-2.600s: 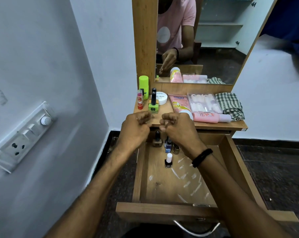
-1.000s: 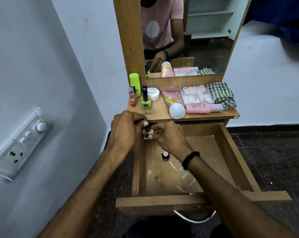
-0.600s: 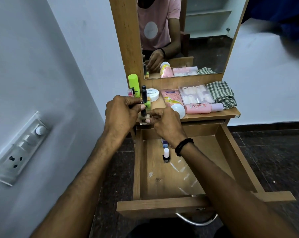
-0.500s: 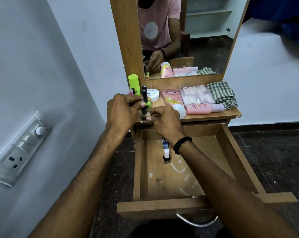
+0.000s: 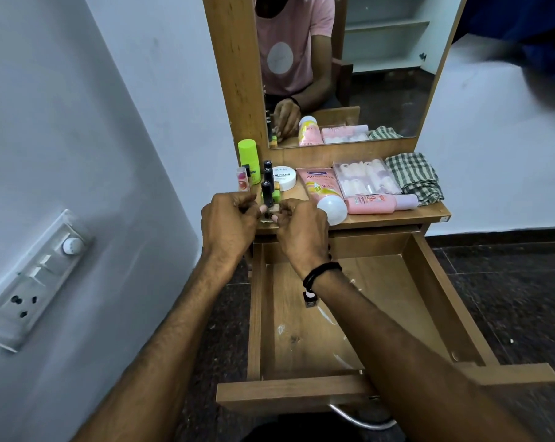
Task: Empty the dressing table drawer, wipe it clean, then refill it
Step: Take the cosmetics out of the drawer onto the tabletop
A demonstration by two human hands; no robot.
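Observation:
The wooden drawer (image 5: 429,301) stands pulled out below the dressing table top (image 5: 397,216). My left hand (image 5: 229,223) and my right hand (image 5: 301,229) meet at the top's front left edge and both pinch a small nail polish bottle (image 5: 267,199) with a black cap, set down on the top. One nail polish bottle with a pale cap (image 5: 309,299) stands in the drawer, partly behind my right wrist. On the top lie a green bottle (image 5: 248,157), a white jar (image 5: 284,177), a pink tube (image 5: 322,189), a clear nail kit (image 5: 365,177), a pink bottle (image 5: 378,204).
A checked cloth (image 5: 413,178) lies folded at the top's right end. A mirror (image 5: 349,68) rises behind the top. A white wall with a switch plate (image 5: 33,282) runs close on the left. Dark floor lies on the right.
Both hands lifted the black-capped bottle out of the drawer's back and brought it up onto the table top's front left edge, where it now sits.

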